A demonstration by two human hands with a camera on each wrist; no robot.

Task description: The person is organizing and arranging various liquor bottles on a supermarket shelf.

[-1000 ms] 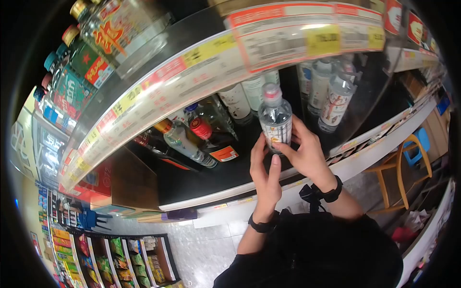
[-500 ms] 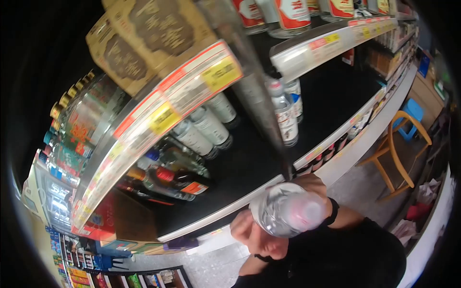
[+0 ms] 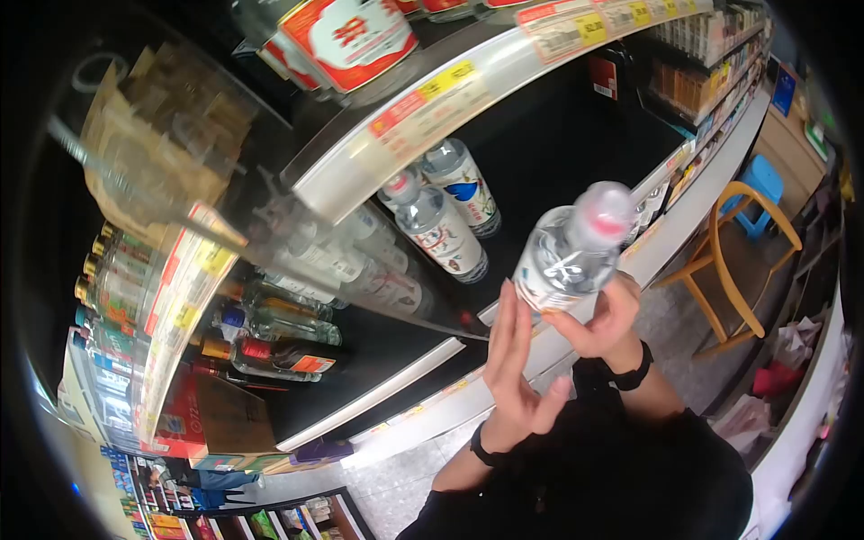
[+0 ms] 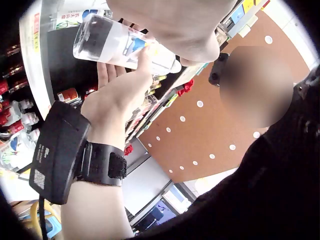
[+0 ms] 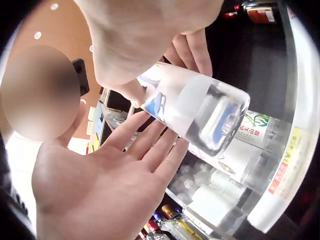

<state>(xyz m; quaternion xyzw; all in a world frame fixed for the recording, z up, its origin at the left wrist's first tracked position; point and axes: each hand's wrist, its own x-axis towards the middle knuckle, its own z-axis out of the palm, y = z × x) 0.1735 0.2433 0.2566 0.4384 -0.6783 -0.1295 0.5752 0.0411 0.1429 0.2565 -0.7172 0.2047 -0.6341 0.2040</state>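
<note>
In the head view a clear plastic water bottle (image 3: 544, 270) with a white label and a pinkish cap is held tilted in front of the shelf, cap toward the head camera. My right hand (image 3: 605, 322) grips its far side, thumb across the label. My left hand (image 3: 517, 373) has nearly straight fingers, the fingertips against the bottle's near side. The right wrist view shows the left palm (image 5: 100, 185) spread beneath the bottle (image 5: 195, 105), whose base points toward the shelf. Two similar bottles stand on the shelf, one with a red cap (image 3: 441, 234), one with a blue-patterned label (image 3: 468, 193).
A clear upright divider (image 3: 378, 301) splits the shelf, with more bottles behind it. Liquor bottles (image 3: 288, 355) and a cardboard box (image 3: 225, 414) lie left. Above runs a price-tag strip (image 3: 405, 126). A wooden chair (image 3: 720, 270) and blue stool (image 3: 756, 184) stand right.
The bottle came off the shelf toward my body, then swung out rightward. The view has shifted right along the shelf. My left fingers, bent half a second ago, have straightened.
</note>
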